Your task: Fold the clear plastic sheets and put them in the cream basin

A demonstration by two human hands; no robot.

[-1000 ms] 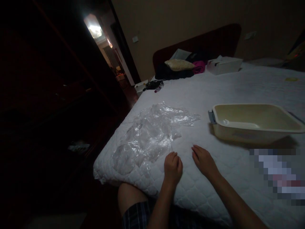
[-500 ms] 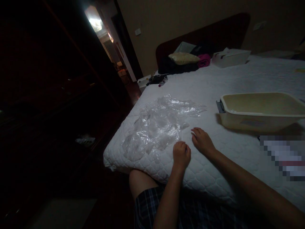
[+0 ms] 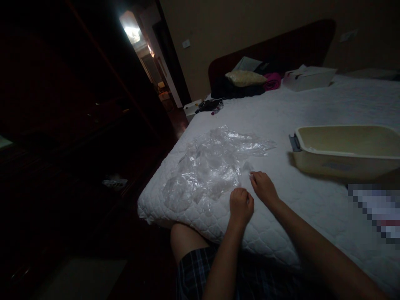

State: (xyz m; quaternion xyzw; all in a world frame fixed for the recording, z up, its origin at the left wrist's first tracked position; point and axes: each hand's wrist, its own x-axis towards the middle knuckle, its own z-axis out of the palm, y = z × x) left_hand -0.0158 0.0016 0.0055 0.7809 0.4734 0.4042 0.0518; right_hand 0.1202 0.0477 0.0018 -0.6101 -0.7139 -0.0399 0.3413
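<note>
A crumpled clear plastic bag [image 3: 212,160] lies spread over the near corner of the white quilted bed. My left hand [image 3: 241,205] is closed at the bag's near right edge, with fingers curled round the plastic there. Just to its right, my right hand [image 3: 264,188] pinches a bit of the same film between thumb and fingers. A small fold of plastic stands up beside those fingertips. The palms and the gripped parts of the film are hidden.
A cream plastic tub [image 3: 346,160] with a grey latch stands on the bed [image 3: 265,112] at right. A white box [image 3: 309,78], a pillow [image 3: 245,78] and a magenta roll [image 3: 272,81] are near the headboard. Dark furniture fills the left side.
My right hand has closed from spread fingers into a pinch on the plastic's edge, lifting a small fold. My left hand stays closed. The view has shifted slightly.
</note>
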